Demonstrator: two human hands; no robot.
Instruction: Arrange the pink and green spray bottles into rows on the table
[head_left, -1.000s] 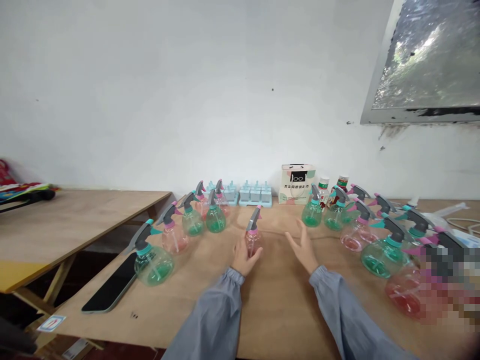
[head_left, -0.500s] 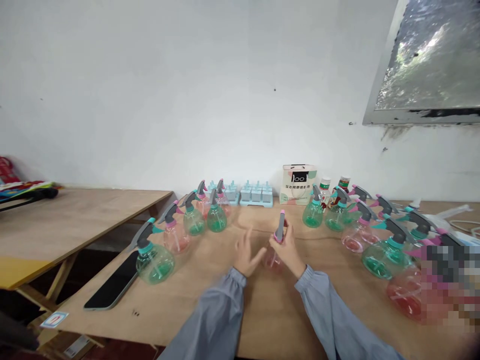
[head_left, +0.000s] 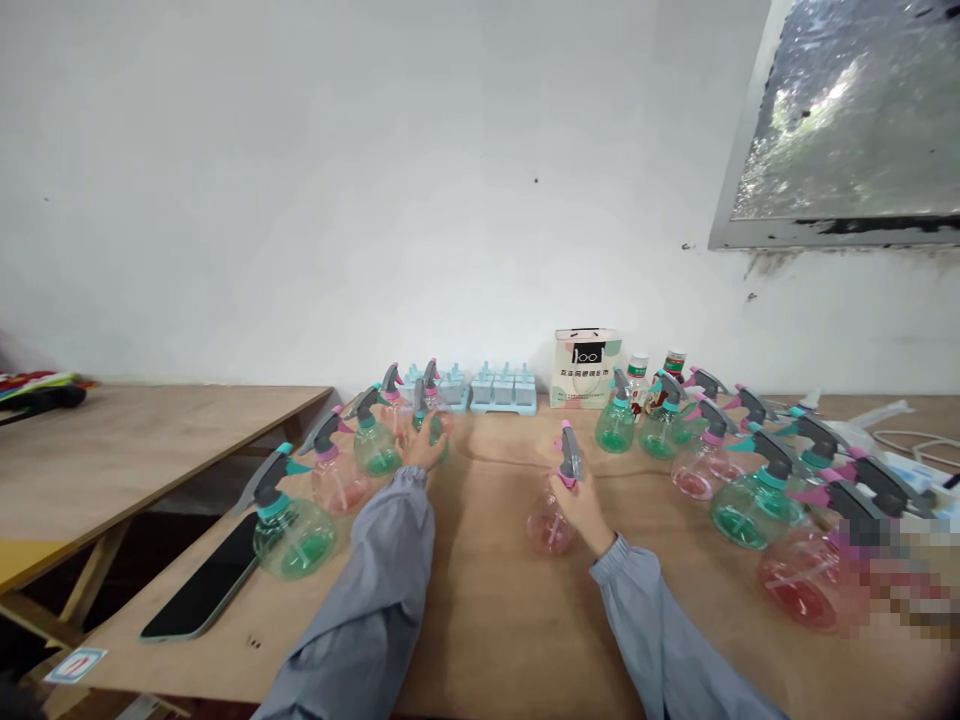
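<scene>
My right hand grips the neck of a pink spray bottle that stands on the wooden table in front of me. Its grey trigger head with a pink collar rises above my fingers. My left hand is stretched out to the far left and closes around a green spray bottle in the left row. Both arms wear grey sleeves.
Several green and pink spray bottles stand in a left row and a right row. A black phone lies at the left edge. Light-blue moulds, a small box and two small bottles stand by the wall. A second table is left.
The pink bottle passed from my left hand to my right hand and moved rightwards. My left hand then let go and reached out to the green bottle in the left row.
</scene>
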